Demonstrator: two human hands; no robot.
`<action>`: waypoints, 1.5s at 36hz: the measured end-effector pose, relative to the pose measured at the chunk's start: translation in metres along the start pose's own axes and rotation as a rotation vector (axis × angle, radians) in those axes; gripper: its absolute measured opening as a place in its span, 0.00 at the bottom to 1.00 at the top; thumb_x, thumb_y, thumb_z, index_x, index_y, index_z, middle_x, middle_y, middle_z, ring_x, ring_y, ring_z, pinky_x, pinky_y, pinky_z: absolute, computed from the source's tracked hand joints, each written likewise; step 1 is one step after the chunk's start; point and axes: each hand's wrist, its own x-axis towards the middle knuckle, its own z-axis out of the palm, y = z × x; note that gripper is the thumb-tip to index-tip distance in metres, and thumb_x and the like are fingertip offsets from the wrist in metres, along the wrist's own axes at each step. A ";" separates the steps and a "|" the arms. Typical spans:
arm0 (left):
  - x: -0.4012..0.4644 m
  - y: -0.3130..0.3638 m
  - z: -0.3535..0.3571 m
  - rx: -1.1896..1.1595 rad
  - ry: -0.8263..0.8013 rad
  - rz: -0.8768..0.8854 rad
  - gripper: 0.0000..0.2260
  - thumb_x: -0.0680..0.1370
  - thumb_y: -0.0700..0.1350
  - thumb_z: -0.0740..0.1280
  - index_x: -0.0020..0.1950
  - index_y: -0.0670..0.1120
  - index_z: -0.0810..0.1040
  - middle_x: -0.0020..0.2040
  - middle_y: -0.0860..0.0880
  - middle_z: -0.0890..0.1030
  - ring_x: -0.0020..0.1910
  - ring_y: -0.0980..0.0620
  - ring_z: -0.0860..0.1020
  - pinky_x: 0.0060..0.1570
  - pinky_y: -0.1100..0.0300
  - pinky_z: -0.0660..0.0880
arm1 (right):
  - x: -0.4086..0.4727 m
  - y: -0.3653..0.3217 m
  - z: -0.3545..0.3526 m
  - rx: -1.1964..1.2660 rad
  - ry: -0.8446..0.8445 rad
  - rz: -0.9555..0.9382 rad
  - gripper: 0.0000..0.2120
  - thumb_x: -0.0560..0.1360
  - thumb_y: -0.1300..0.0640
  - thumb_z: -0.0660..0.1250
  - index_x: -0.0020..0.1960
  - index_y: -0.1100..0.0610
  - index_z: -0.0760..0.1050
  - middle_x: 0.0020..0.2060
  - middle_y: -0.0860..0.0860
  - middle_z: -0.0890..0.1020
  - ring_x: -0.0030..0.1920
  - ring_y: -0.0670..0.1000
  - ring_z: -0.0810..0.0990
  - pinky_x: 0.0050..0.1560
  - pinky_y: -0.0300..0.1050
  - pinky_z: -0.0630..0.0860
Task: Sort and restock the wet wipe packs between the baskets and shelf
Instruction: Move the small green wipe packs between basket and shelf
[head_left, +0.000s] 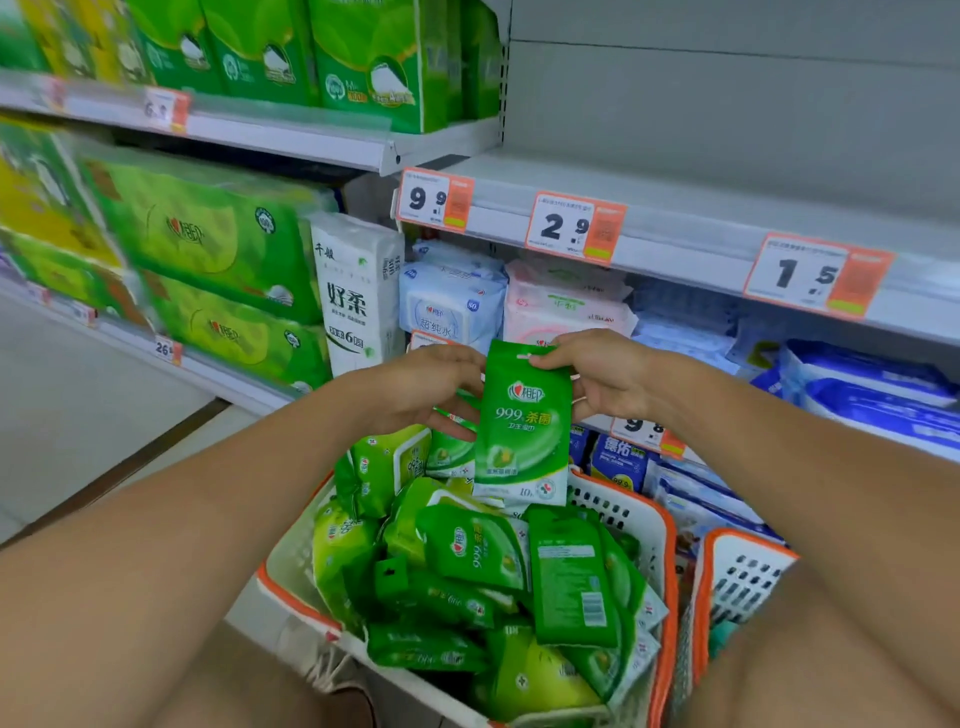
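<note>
Holding a slim green wet wipe pack (524, 421) upright above a white basket with an orange rim (667, 525), the person has both hands up at its top. The right hand (602, 376) pinches the pack's upper edge between thumb and fingers, next to the small hanging slot. The left hand (431, 387) is at the pack's left side with its fingers curled; they appear to grip more green packs (452, 441) tucked behind the front one, though their edges are partly hidden.

Below the hands, the basket is heaped with green packs (483, 582) lying at all angles, some face up, one showing its printed back with a barcode. A second white basket with an orange rim (737, 577) stands just beside it on the right, and its contents cannot be made out.

Beyond the hands, a shelf (691, 234) carries orange price tags (574, 227) along its front edge. Under it lie pale blue and pink wipe packs (452, 301), with dark blue packs (872, 389) further right. To the left, large green packs of tissue (208, 234) fill two shelves, and a white tissue pack (358, 291) stands upright beside them.
</note>
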 end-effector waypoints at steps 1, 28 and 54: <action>0.002 -0.003 0.002 0.095 0.028 -0.026 0.10 0.80 0.40 0.62 0.60 0.45 0.77 0.54 0.44 0.84 0.49 0.44 0.83 0.49 0.49 0.82 | 0.002 0.006 0.000 -0.050 -0.006 0.026 0.05 0.80 0.61 0.66 0.55 0.60 0.75 0.39 0.53 0.84 0.33 0.49 0.84 0.32 0.48 0.82; 0.006 -0.092 0.206 1.065 -0.171 0.134 0.17 0.72 0.53 0.72 0.53 0.43 0.81 0.50 0.43 0.83 0.45 0.44 0.81 0.41 0.56 0.75 | -0.074 0.181 0.006 -0.599 0.265 0.391 0.07 0.83 0.62 0.57 0.49 0.58 0.73 0.40 0.55 0.73 0.48 0.58 0.73 0.61 0.53 0.73; 0.010 -0.175 0.225 1.412 0.159 -0.010 0.47 0.60 0.71 0.72 0.70 0.47 0.63 0.64 0.45 0.66 0.63 0.43 0.64 0.59 0.47 0.66 | -0.017 0.253 -0.005 -0.178 0.436 0.274 0.12 0.68 0.60 0.65 0.47 0.67 0.79 0.43 0.65 0.81 0.44 0.57 0.81 0.42 0.54 0.78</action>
